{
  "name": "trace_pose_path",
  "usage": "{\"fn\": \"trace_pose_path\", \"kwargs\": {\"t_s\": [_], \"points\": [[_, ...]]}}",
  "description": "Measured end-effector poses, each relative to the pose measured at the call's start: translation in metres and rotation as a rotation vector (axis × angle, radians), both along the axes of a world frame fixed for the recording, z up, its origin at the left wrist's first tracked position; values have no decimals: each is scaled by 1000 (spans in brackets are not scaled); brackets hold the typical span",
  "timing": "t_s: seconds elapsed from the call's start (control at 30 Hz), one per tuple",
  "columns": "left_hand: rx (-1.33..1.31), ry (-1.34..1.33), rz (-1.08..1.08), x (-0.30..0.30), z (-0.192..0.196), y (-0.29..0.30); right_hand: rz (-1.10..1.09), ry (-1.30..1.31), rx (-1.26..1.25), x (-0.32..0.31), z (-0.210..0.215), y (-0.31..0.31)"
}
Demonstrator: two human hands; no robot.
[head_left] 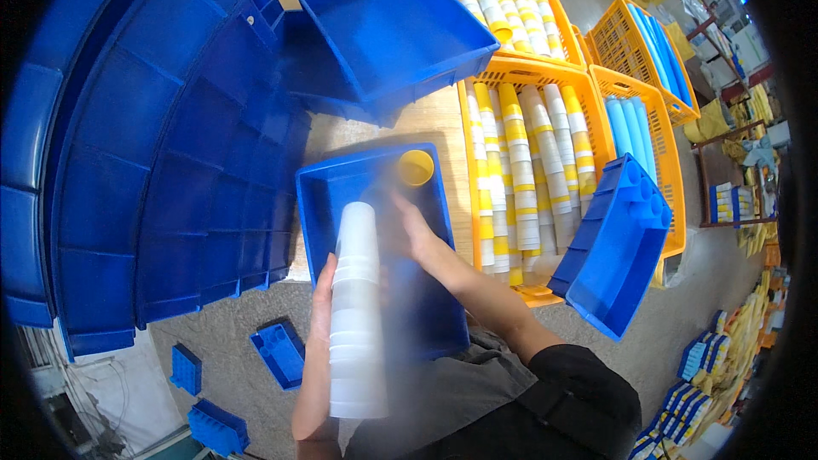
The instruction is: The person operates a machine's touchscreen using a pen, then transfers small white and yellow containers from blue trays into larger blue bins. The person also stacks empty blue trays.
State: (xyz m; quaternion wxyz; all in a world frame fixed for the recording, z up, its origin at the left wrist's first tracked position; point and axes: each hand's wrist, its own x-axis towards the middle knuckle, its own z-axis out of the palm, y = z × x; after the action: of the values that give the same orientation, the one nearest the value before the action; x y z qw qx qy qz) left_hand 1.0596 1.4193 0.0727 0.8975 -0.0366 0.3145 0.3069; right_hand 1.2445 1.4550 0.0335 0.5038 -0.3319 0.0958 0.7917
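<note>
My left hand [323, 298] is wrapped round a long stack of white plastic cups [355, 315], which lies lengthwise over a blue bin [336, 181]. A yellow cup [416, 168] stands in the far right corner of that bin, its round mouth facing up. Just below the yellow cup, inside the bin, is my right hand [414, 228]. Its fingers are smeared, so I cannot tell whether they hold anything. A hazy smudge covers part of the picture between my hands.
Tall stacks of blue bins [183, 145] rise on the left, with another empty-looking blue bin [396, 21] tilted at the back. On the right, an orange crate [603, 119] holds stacked white and yellow cups. A compartmented blue bin [609, 264] rests against the crates' near side.
</note>
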Motion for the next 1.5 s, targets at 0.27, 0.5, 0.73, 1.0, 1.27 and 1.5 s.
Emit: {"fn": "trace_pose_path", "kwargs": {"t_s": [0.27, 0.5, 0.73, 1.0, 1.27, 1.5], "points": [[-17, 182, -230, -50, -5, 39, 318, 51, 449, -55, -45, -7], [148, 399, -429, -68, -19, 36, 146, -48, 87, -55, -58, 29], [288, 482, -520, -81, -28, 34, 322, -135, 267, -73, -42, -3], [119, 243, -355, -105, -29, 12, 216, -84, 129, -83, -28, -2], [-18, -149, -279, -88, -11, -17, -348, -355, 132, -20, -50, -52], [63, -48, -384, -77, -36, 2, 107, -175, 282, -49, -45, -59]]}}
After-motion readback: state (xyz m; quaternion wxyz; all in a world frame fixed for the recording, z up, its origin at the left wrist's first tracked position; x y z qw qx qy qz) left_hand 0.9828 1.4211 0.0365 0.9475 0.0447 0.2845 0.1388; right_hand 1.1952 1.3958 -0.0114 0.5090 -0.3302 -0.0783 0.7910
